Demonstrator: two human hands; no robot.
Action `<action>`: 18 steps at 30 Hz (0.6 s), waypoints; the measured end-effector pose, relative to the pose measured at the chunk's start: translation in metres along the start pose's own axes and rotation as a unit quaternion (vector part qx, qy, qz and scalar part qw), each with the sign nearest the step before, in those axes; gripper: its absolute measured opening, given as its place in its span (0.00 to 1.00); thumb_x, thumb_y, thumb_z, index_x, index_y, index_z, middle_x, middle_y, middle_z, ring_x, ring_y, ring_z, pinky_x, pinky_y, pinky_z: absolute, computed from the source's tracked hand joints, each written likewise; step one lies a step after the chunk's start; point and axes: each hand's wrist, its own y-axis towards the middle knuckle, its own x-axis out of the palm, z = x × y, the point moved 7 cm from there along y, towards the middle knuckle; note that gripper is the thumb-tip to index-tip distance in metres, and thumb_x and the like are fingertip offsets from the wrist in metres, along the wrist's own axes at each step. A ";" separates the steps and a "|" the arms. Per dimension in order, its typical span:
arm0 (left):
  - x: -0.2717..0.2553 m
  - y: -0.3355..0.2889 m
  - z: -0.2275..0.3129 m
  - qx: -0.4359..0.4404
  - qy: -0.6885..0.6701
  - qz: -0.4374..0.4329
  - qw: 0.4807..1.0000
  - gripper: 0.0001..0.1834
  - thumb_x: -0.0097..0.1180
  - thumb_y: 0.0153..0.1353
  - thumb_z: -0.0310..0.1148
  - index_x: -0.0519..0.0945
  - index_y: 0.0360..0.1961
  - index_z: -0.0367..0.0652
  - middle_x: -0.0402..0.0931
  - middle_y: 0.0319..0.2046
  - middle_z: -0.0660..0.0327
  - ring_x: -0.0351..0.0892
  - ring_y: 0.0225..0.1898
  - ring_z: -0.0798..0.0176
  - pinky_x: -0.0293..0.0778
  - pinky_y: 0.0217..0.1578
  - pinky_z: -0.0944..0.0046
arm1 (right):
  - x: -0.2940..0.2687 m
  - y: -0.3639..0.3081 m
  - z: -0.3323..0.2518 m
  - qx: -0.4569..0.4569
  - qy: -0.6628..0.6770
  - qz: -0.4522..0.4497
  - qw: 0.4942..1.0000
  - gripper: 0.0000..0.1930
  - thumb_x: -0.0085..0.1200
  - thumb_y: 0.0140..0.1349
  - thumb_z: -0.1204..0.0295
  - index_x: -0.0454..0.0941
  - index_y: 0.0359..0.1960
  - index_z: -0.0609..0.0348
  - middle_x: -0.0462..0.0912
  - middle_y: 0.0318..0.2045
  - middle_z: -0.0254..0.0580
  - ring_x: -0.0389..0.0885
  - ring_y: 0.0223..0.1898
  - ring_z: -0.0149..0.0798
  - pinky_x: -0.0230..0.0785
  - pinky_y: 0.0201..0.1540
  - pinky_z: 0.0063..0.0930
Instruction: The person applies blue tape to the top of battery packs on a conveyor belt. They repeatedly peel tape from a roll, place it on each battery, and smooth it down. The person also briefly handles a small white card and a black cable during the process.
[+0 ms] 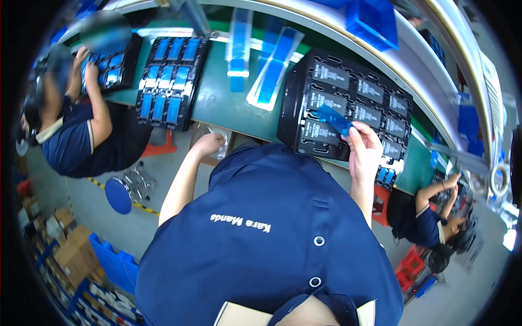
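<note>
My right hand (365,148) pinches a translucent blue film strip (334,117) between thumb and fingertips. The strip hangs over a black tray (286,100), whose pockets hold several flat dark-grey cells (330,77) with pale print. Lower and to the left, my left hand (206,144) is closed on a crumpled piece of clear plastic film (222,145). That hand is over a box-like opening (197,133) at the table's near edge.
Long blue film strips on clear backing (270,73) lie on the green table (217,111). Another black tray (187,103) with blue-faced pieces stands left. A blue bin (371,24) sits on the shelf above. Co-workers sit at left (76,136) and right (429,223); a blue stool (119,195) stands behind.
</note>
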 end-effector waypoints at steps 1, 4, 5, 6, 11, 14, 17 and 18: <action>-0.032 -0.030 0.075 -0.008 -0.007 -0.027 1.000 0.15 0.55 0.62 0.41 0.84 0.39 0.40 0.81 0.41 0.45 0.81 0.45 0.43 0.75 0.46 0.51 | -0.003 0.000 0.004 0.015 -0.010 0.010 1.000 0.09 0.59 0.61 0.83 0.81 0.44 0.68 0.83 0.40 0.43 0.83 0.38 0.30 0.79 0.41 0.24; -0.086 -0.081 0.208 0.226 -0.125 0.131 0.957 0.12 0.56 0.64 0.37 0.80 0.32 0.36 0.79 0.31 0.50 0.81 0.35 0.46 0.75 0.38 0.53 | 0.000 0.001 0.001 0.018 -0.057 -0.020 0.998 0.11 0.61 0.60 0.82 0.81 0.45 0.68 0.85 0.38 0.43 0.83 0.37 0.29 0.80 0.40 0.23; -0.090 -0.088 0.229 0.269 -0.163 0.135 0.940 0.12 0.59 0.62 0.37 0.79 0.37 0.37 0.79 0.36 0.53 0.81 0.37 0.50 0.75 0.40 0.54 | 0.002 0.001 0.003 0.027 -0.066 -0.030 0.997 0.12 0.61 0.60 0.82 0.81 0.45 0.68 0.84 0.38 0.43 0.83 0.37 0.29 0.80 0.39 0.22; -0.093 -0.093 0.249 0.370 -0.127 0.193 0.900 0.17 0.63 0.60 0.39 0.78 0.45 0.39 0.78 0.45 0.54 0.80 0.46 0.52 0.75 0.47 0.54 | 0.003 0.001 0.003 0.034 -0.075 -0.040 0.996 0.12 0.62 0.59 0.82 0.81 0.46 0.68 0.84 0.38 0.43 0.83 0.36 0.29 0.80 0.39 0.22; -0.072 -0.074 0.284 0.400 -0.015 0.189 0.897 0.46 0.71 0.50 0.49 0.63 0.65 0.41 0.56 0.69 0.48 0.56 0.71 0.44 0.55 0.69 0.47 | 0.010 -0.006 0.001 0.042 -0.117 -0.022 0.992 0.16 0.64 0.57 0.82 0.81 0.48 0.68 0.83 0.34 0.39 0.83 0.34 0.26 0.79 0.36 0.18; -0.069 -0.067 0.283 0.406 0.012 0.184 0.895 0.49 0.73 0.48 0.50 0.61 0.66 0.40 0.53 0.72 0.47 0.53 0.72 0.43 0.54 0.69 0.46 | 0.007 -0.006 0.004 0.045 -0.125 -0.023 0.991 0.16 0.65 0.56 0.82 0.81 0.48 0.67 0.84 0.34 0.38 0.82 0.34 0.25 0.76 0.38 0.16; -0.069 -0.066 0.285 0.412 0.021 0.189 0.891 0.44 0.73 0.48 0.51 0.66 0.60 0.40 0.55 0.71 0.47 0.54 0.72 0.43 0.54 0.69 0.45 | 0.009 -0.007 0.004 0.050 -0.132 -0.023 0.990 0.15 0.65 0.56 0.82 0.82 0.47 0.66 0.84 0.34 0.38 0.82 0.34 0.24 0.75 0.39 0.15; -0.070 -0.066 0.284 0.412 0.018 0.190 0.891 0.42 0.72 0.48 0.52 0.67 0.58 0.40 0.56 0.70 0.47 0.55 0.71 0.43 0.54 0.69 0.45 | 0.009 -0.008 0.005 0.049 -0.134 -0.023 0.989 0.15 0.65 0.56 0.81 0.82 0.46 0.66 0.84 0.34 0.38 0.82 0.34 0.24 0.75 0.38 0.15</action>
